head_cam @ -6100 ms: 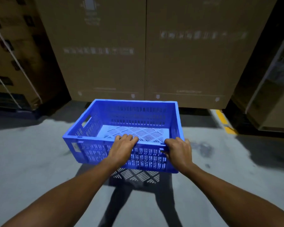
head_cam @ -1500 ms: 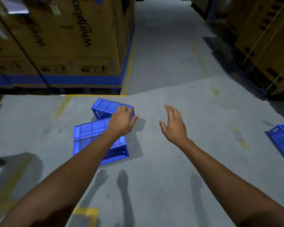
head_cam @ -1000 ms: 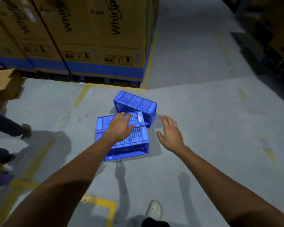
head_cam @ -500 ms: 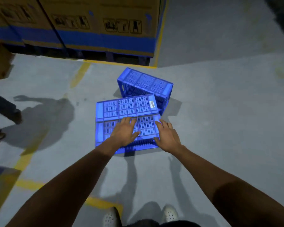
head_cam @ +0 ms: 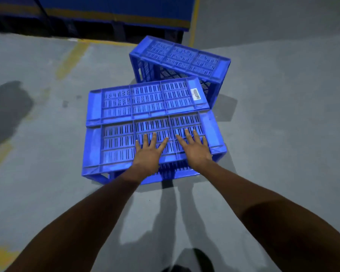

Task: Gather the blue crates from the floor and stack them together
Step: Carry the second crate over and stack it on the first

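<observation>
Crates of blue plastic, three in all, lie tipped over on the grey floor point(head_cam: 283, 134) as I bend over them, none properly stacked as far as I can see. My left hand point(head_cam: 147, 154) and right hand point(head_cam: 194, 150) lie side by side, fingers straight and spread, flat on the upturned slotted wall of the nearest crate point(head_cam: 118, 142), gripping nothing. Against its far edge lies the middle crate point(head_cam: 145, 101), also on its side, with a small white label point(head_cam: 195, 94) at its right end. Whether these two are nested or merely butted together I cannot tell. The far crate point(head_cam: 185, 57) sits askew behind them, near the yellow line point(head_cam: 71, 57) painted on the floor, its near corner close against the middle one. By my reckoning the gathering here is largely done and the stacking is left: each crate wants turning upright and setting on the next. The far crate's open side shows a dark, bare interior. The insides of the other two are hidden from me.
</observation>
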Demonstrator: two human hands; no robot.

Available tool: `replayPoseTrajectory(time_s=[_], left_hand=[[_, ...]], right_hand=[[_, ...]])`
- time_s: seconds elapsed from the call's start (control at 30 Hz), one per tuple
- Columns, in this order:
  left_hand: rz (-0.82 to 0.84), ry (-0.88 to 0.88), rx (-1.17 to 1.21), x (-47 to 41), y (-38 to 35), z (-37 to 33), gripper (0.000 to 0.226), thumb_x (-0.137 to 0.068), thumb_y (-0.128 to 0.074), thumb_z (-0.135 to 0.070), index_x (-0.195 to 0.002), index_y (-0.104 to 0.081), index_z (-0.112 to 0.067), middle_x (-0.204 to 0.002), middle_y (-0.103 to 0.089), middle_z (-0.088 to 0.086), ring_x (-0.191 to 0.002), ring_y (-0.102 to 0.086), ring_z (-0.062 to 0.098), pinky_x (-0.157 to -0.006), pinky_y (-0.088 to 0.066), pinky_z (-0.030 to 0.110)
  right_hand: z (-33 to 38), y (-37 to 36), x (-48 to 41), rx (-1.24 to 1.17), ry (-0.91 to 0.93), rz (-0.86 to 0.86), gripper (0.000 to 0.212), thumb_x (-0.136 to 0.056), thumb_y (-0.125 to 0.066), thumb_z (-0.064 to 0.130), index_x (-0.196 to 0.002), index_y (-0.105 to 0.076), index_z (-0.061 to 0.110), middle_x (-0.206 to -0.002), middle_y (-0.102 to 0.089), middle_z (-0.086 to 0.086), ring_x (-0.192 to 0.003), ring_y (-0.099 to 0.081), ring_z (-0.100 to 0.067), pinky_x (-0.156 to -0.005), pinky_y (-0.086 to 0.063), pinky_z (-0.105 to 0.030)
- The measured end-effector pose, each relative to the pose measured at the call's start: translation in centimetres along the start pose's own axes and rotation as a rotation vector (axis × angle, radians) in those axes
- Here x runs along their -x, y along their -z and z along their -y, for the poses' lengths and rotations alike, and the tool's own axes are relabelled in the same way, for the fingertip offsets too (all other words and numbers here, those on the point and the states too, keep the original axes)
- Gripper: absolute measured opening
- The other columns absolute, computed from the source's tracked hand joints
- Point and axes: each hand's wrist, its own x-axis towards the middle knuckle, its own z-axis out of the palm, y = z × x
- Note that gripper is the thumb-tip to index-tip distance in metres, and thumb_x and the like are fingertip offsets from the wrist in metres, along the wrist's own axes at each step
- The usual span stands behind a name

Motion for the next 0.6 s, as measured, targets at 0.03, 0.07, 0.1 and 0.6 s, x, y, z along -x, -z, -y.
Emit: replayPoseTrajectory(time_s=[0.03, 0.07, 0.1, 0.6], left_hand=[[-0.041, 0.008, -0.012, -0.2, -0.4, -0.1, 0.126, -0.075, -0.080, -0.033, -0.145, 0.025, -0.039, -0.161, 0.014, 0.013, -0.146, 0.005, 0.045, -0.113, -0.009, 0.066], [-0.066, 0.012, -0.018, -0.3, -0.6, -0.2, 0.126, -0.074, -0.080, -0.030, -0.146, 0.024, -0.039, -0.161, 0.011, 0.013, -0.146, 0.002, 0.045, -0.113, -0.010, 0.066], [-0.081, 0.013, -0.019, -0.3, -0.5, -0.2, 0.126, -0.074, -0.080, -0.027, -0.146, 0.022, -0.038, -0.161, 0.010, 0.014, -0.146, 0.001, 0.046, -0.113, -0.011, 0.065], [0.162, -0.215, 0.077, 8.9, 12.4, -2.5, 0.083, -0.086, -0.062, -0.014, -0.151, -0.016, -0.038, -0.156, -0.023, 0.014, -0.140, -0.024, 0.038, -0.106, -0.027, 0.062]], right_hand=[[0.2, -0.7, -0.3, 0.012, -0.016, -0.033, 0.111, -0.079, -0.070, 0.003, -0.152, 0.008, 0.032, -0.162, 0.010, -0.006, -0.147, 0.006, -0.036, -0.114, -0.013, -0.060], [0.3, -1.1, -0.4, 0.031, -0.029, -0.064, 0.108, -0.080, -0.069, 0.004, -0.153, 0.005, 0.031, -0.162, 0.005, -0.005, -0.147, 0.001, -0.036, -0.113, -0.016, -0.060], [0.4, -1.3, -0.3, 0.047, -0.038, -0.087, 0.105, -0.080, -0.069, 0.006, -0.153, 0.003, 0.030, -0.162, 0.000, -0.006, -0.146, -0.004, -0.036, -0.112, -0.018, -0.060], [-1.3, 10.9, 11.4, -0.021, -0.011, 0.126, 0.061, -0.096, -0.052, 0.015, -0.149, -0.027, 0.029, -0.154, -0.028, -0.005, -0.135, -0.030, -0.037, -0.098, -0.038, -0.058]])
